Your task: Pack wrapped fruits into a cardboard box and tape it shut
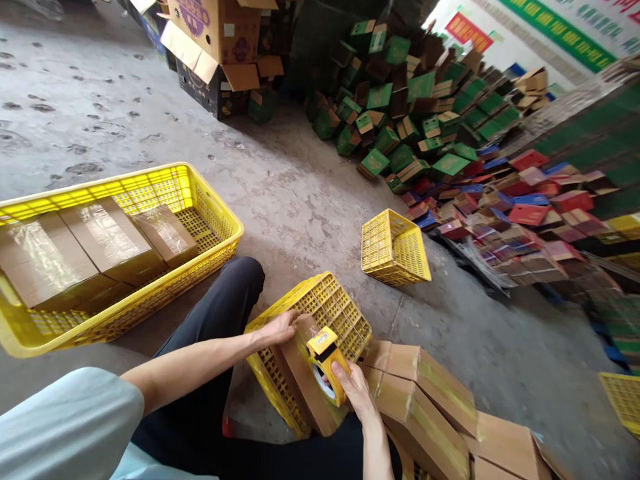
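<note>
A brown cardboard box [295, 360] rests against an upturned yellow plastic crate [345, 313] between my knees. My left hand [281, 327] is closed at the box's upper end, its fingers curled over the edge. In my right hand [354, 387] is a yellow tape dispenser [327, 350] with a roll of tape in it. The dispenser's head lies over the box's taped face, close to its upper end; whether tape is stuck there just now I cannot tell. My right fingers are partly hidden behind the dispenser.
To the left, a long yellow basket [213, 207] holds several taped boxes. More brown boxes [420, 393] lie at my right. A smaller yellow crate [395, 248] stands ahead. Green cartons [390, 140] and red and blue ones [530, 207] are heaped beyond; large cartons [220, 40] stand at the back.
</note>
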